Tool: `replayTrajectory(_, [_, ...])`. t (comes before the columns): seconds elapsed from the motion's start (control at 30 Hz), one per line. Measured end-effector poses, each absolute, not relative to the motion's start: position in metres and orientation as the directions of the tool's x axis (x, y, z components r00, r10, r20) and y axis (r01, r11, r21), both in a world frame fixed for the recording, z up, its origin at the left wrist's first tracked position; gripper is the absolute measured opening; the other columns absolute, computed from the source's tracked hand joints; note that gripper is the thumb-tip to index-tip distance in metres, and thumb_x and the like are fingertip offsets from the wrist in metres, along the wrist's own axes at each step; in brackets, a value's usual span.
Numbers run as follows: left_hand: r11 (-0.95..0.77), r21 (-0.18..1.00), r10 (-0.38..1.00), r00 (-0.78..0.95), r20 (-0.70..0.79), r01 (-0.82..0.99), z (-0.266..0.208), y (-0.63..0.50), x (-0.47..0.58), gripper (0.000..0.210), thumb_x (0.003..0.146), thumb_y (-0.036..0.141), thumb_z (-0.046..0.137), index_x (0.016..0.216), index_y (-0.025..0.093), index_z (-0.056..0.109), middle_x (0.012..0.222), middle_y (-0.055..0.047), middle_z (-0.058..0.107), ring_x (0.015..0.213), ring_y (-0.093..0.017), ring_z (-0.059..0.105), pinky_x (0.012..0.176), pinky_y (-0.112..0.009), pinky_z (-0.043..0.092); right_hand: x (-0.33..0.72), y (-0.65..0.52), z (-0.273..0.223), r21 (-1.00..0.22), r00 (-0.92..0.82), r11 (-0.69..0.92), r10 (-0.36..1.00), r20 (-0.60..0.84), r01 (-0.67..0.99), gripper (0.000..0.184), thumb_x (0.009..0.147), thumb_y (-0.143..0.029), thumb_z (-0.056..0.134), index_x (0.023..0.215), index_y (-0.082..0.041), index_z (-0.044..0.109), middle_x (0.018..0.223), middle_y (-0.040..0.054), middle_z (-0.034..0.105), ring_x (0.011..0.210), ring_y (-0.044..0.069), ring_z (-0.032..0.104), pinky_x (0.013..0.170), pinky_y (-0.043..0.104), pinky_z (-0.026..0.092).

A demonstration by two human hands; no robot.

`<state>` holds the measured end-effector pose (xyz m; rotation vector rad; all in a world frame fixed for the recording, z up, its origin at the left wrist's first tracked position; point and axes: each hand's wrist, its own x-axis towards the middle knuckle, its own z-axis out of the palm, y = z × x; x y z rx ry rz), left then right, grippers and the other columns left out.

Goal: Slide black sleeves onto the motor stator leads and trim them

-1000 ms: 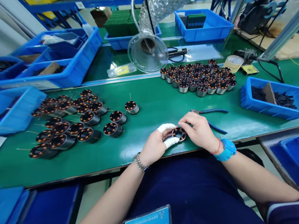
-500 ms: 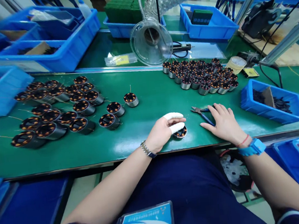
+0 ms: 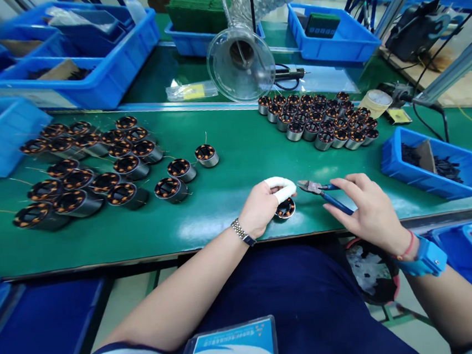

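Note:
A wound motor stator stands upright near the front edge of the green bench. My left hand is over and beside it, white finger covers on its thumb and index finger. Those two fingertips meet just above the stator's rim; whatever they pinch is too small to make out. In my right hand are blue-handled cutting pliers, their handles spread between thumb and fingers. The pliers' jaws point left, close to my left fingertips.
Several stators with loose wire ends stand at the left. A tight group of stators fills the back right. A blue bin of dark pieces sits at the right. A clear extraction hood hangs over the back.
My right hand has picked the pliers up from the bench and turned their jaws toward the stator. My left thumb and index finger have closed together above the stator.

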<state>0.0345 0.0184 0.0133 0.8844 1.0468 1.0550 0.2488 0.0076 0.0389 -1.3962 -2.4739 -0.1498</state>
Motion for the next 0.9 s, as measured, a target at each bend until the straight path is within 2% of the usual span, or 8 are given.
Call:
replayTrajectory(0.1, [0.256, 0.936, 0.964, 0.138, -0.228, -0.24, 0.0135, 0.0182, 0.0349, 0.01, 0.064, 0.023, 0.067, 0.07, 0.015, 0.064, 0.066, 0.001, 0.064, 0.063, -0.011, 0.055, 0.062, -0.023, 0.04, 0.2445, 0.0041, 0.042, 0.027, -0.503, 0.522, 0.806, 0.312, 0.853, 0.042, 0.08, -0.043, 0.05, 0.112, -0.016, 0.053, 0.097, 0.0109, 0.051, 0.083, 0.022, 0.05, 0.068, 0.034, 0.042])
replayTrajectory(0.2, [0.256, 0.936, 0.964, 0.133, -0.23, -0.24, 0.0137, 0.018, 0.035, 0.011, 0.064, 0.023, 0.067, 0.071, 0.015, 0.064, 0.066, 0.001, 0.064, 0.063, -0.012, 0.056, 0.061, -0.023, 0.04, 0.2428, 0.0045, 0.0425, 0.052, -0.503, 0.514, 0.808, 0.305, 0.856, 0.04, 0.08, -0.042, 0.05, 0.111, -0.017, 0.053, 0.096, 0.0111, 0.052, 0.082, 0.022, 0.05, 0.067, 0.034, 0.041])
replayTrajectory(0.6, [0.276, 0.923, 0.96, 0.115, -0.254, -0.267, 0.0141, 0.0177, 0.0353, 0.013, 0.062, 0.024, 0.069, 0.071, 0.016, 0.063, 0.065, 0.001, 0.064, 0.062, -0.011, 0.055, 0.062, -0.023, 0.041, 0.2431, 0.0032, 0.0453, 0.013, -0.51, 0.527, 0.816, 0.27, 0.85, 0.037, 0.081, -0.041, 0.05, 0.109, -0.017, 0.054, 0.091, 0.0079, 0.054, 0.077, 0.018, 0.053, 0.066, 0.029, 0.043])
replayTrajectory(0.73, [0.262, 0.933, 0.964, 0.12, -0.238, -0.247, 0.0132, 0.0184, 0.0362, 0.011, 0.064, 0.024, 0.067, 0.07, 0.015, 0.063, 0.066, 0.001, 0.063, 0.062, -0.011, 0.056, 0.063, -0.024, 0.042, 0.2424, 0.0026, 0.0433, -0.04, -0.509, 0.542, 0.808, 0.296, 0.839, 0.036, 0.082, -0.04, 0.049, 0.109, -0.017, 0.054, 0.091, 0.0074, 0.055, 0.077, 0.018, 0.054, 0.066, 0.028, 0.045])
replayTrajectory(0.83, [0.241, 0.937, 0.968, 0.124, -0.216, -0.252, 0.0125, 0.0153, 0.034, 0.017, 0.064, 0.022, 0.068, 0.078, 0.015, 0.063, 0.076, -0.002, 0.065, 0.071, -0.013, 0.058, 0.07, -0.026, 0.044, 0.2432, 0.0045, 0.0436, -0.075, -0.462, 0.515, 0.817, 0.344, 0.854, 0.036, 0.082, -0.04, 0.05, 0.11, -0.017, 0.053, 0.095, 0.0081, 0.056, 0.078, 0.018, 0.055, 0.066, 0.029, 0.045])
replayTrajectory(0.9, [0.225, 0.937, 0.973, 0.104, -0.204, -0.268, 0.0127, 0.011, 0.0298, 0.028, 0.062, 0.019, 0.07, 0.088, 0.015, 0.061, 0.087, -0.004, 0.066, 0.081, -0.014, 0.059, 0.077, -0.028, 0.044, 0.2445, 0.0064, 0.0444, -0.042, -0.438, 0.48, 0.831, 0.344, 0.876, 0.038, 0.08, -0.041, 0.051, 0.11, -0.018, 0.054, 0.096, 0.0089, 0.055, 0.08, 0.019, 0.055, 0.066, 0.031, 0.045])
